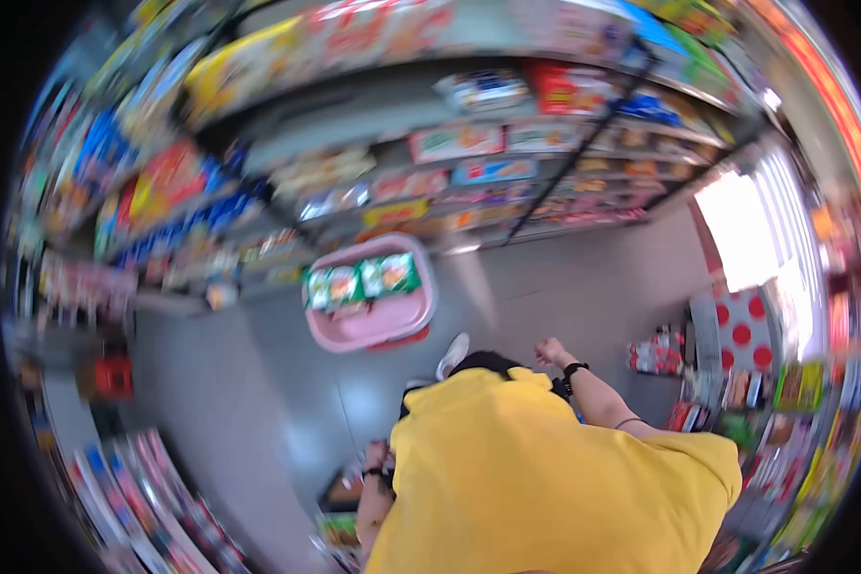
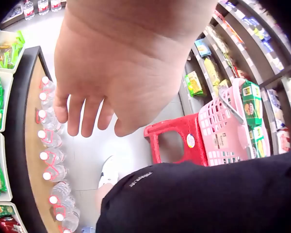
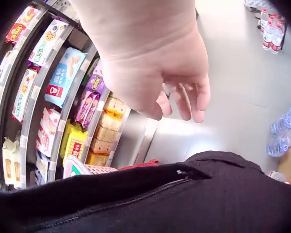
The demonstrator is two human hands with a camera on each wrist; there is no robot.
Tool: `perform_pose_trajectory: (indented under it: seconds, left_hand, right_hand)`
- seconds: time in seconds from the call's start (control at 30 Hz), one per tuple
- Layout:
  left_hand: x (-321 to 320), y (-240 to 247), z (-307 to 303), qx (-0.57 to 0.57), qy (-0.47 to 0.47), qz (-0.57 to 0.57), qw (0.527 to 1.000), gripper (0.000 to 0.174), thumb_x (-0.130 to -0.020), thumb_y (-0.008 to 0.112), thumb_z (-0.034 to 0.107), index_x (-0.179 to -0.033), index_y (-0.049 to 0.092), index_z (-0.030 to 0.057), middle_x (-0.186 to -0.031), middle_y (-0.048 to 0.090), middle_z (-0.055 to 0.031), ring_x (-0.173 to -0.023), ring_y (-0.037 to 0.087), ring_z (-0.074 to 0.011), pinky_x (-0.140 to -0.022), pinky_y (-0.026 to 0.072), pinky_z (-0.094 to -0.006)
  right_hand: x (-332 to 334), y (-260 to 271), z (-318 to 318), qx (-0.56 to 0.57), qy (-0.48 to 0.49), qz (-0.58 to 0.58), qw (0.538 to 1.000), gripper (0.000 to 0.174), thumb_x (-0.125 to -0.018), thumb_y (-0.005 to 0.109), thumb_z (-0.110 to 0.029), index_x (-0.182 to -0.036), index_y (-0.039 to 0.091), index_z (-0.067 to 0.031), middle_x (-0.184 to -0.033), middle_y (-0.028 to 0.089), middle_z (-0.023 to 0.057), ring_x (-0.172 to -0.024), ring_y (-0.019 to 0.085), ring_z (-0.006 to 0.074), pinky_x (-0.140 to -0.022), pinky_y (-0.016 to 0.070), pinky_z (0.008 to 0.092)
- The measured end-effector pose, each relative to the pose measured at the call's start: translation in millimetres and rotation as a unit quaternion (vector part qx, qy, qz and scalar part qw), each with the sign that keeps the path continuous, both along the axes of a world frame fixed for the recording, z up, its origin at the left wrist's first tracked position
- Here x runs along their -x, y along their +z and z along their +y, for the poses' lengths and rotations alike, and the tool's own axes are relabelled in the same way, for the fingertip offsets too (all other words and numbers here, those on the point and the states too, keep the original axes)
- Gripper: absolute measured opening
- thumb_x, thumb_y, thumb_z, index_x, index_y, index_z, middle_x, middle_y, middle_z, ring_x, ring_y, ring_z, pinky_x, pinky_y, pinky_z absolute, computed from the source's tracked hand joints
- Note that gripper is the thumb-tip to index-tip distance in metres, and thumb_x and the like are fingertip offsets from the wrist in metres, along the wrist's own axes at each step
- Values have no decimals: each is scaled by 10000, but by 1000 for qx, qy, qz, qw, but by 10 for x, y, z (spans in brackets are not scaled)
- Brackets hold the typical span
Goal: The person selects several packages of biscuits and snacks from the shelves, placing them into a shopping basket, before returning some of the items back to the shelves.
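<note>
My left hand (image 2: 119,73) hangs with relaxed fingers and holds nothing; in the head view the left hand (image 1: 377,455) is low beside the yellow shirt. The right hand (image 3: 155,73) is also empty, its fingers loosely bent, and the head view has the right hand (image 1: 551,352) out to the right of the body. Nearest is a pink basket (image 1: 419,308) with green packages (image 1: 389,275) in it. In the left wrist view the pink basket (image 2: 219,131) stands at a red stool (image 2: 177,127). Neither hand touches them.
Shelves of packaged snacks (image 1: 457,142) run behind the basket. Water bottles (image 2: 52,138) line a wooden counter with trays (image 2: 1,165) in the left wrist view. Cookie packages fill a shelf (image 3: 65,77) in the right wrist view, with bottles (image 3: 273,36) on the floor. A white shoe (image 2: 109,171) shows below.
</note>
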State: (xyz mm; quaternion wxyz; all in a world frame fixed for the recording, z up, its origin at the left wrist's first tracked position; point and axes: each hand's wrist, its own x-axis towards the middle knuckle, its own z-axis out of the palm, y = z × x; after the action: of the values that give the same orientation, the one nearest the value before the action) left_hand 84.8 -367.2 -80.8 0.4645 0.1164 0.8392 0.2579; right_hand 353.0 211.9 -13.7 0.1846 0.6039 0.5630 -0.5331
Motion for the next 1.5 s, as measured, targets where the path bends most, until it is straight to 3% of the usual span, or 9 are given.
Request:
perform_pose_trajectory:
  seconds: [0.07,0.1,0.17,0.23,0.37,0.87,1.13,1.27,1.5]
  left_hand:
    - [300,306,469,-80,196,-32,977,234,-827,554,184,-663,608,25,-570,554,-34,-487,508,-161,-490,442,-347]
    - [520,293,599,-87,285,-121,947,164,-827,581,163,-755,595,16,-649,586,-45,-533,534,-166,-511,450,-338]
    - [948,-129,742,-74,201,-83,973,199,-810,633,167,-880,550,0,-726,595,-74,-617,564,-198,-574,469,-357]
    - [1281,102,1113,-25,155,83,984,291,-788,667,159,-965,504,-6,-862,578,-127,-753,575,-257,-677,476,-388]
    - [1651,675,1794,46,165,361,917,415,-745,706,132,-1041,454,-15,-1069,481,-214,-988,518,-371,-871,430,-447]
    - [2536,1238,2655,77,155,406,897,842,-705,771,263,-1333,327,-79,-1267,373,-253,-1179,395,-439,-1011,353,-511]
    - [3222,1276,2898,51,193,401,894,1055,-609,853,412,-1356,302,-88,-1315,358,-255,-1229,364,-437,-1039,347,-501]
    - [3444,1199,2942,46,179,354,917,1072,-599,852,469,-1340,324,-97,-1292,391,-262,-1210,400,-424,-1031,361,-488]
    - [3609,522,2921,106,47,353,928,976,-660,763,579,-1272,417,-99,-1210,481,-245,-1190,415,-375,-1045,312,-463]
  right_hand:
    - [-63,28,-45,-4,-26,-20,999,228,-843,541,-225,-951,631,-45,-789,666,84,-578,651,182,-512,518,309]
    - [-72,30,-41,0,-45,-16,999,226,-856,543,-226,-963,630,-47,-787,658,76,-579,643,174,-516,519,303]
    - [-34,68,-29,15,-67,-8,998,222,-882,548,-228,-989,626,-50,-784,643,61,-580,627,158,-526,521,293]
    - [34,3,-14,-9,-86,19,996,221,-824,548,-228,-861,642,-32,-759,663,88,-583,651,181,-511,517,316]
    - [150,-211,121,-25,-85,62,994,234,-842,543,-246,-855,642,-34,-695,644,77,-553,622,171,-498,502,306]
    - [410,-440,473,12,-173,85,981,168,-879,550,-198,-894,612,-43,-697,636,63,-551,628,169,-454,481,295]
    - [716,-159,213,-34,-178,57,982,175,-865,578,-189,-894,651,-33,-717,664,93,-574,638,181,-471,485,297]
    - [820,-16,76,-45,-229,71,970,237,-868,584,-170,-1051,627,-26,-892,675,101,-698,678,212,-615,555,306]
    - [806,395,-293,-77,-238,68,966,231,-908,553,-191,-1073,586,-32,-887,668,97,-694,677,200,-595,542,310]
